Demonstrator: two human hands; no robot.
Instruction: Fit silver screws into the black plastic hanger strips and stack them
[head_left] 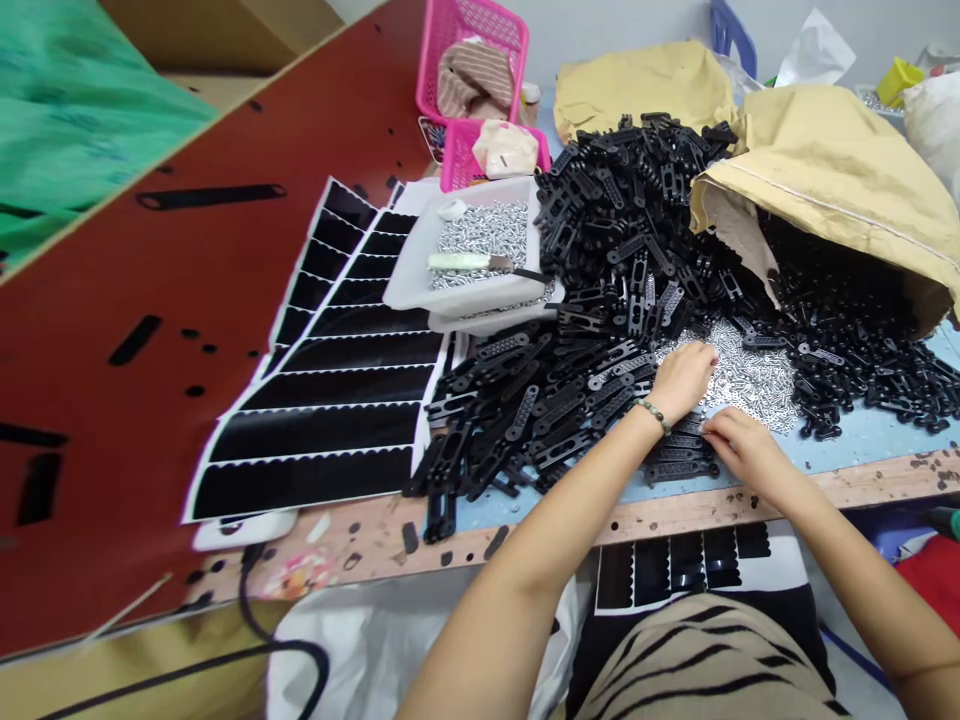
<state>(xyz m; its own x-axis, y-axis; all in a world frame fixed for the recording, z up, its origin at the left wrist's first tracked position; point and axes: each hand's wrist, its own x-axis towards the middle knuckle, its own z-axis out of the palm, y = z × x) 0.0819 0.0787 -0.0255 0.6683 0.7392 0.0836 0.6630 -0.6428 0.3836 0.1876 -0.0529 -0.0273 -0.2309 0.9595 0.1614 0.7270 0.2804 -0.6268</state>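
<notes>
My left hand (681, 380), with a beaded bracelet on its wrist, reaches to the edge of a heap of small shiny metal parts (754, 385). Its fingers are bent together, and whatever is between them is hidden. Closer to the table's front edge, my right hand (744, 452) has thumb and fingertips pinched at the end of a row of flat black plastic pieces (681, 468). Anything in that pinch is too small to name. Left of my left hand spreads a big pile of long black plastic links (540, 400).
White trays (409, 285) of metal parts stand at centre, a pale-handled knife (461, 261) across the upper one. Pink baskets (429, 60) stand behind. A yellow sack (847, 150) opens onto small black parts (855, 370). Black sticker sheets (322, 400) lie by a red board (187, 300).
</notes>
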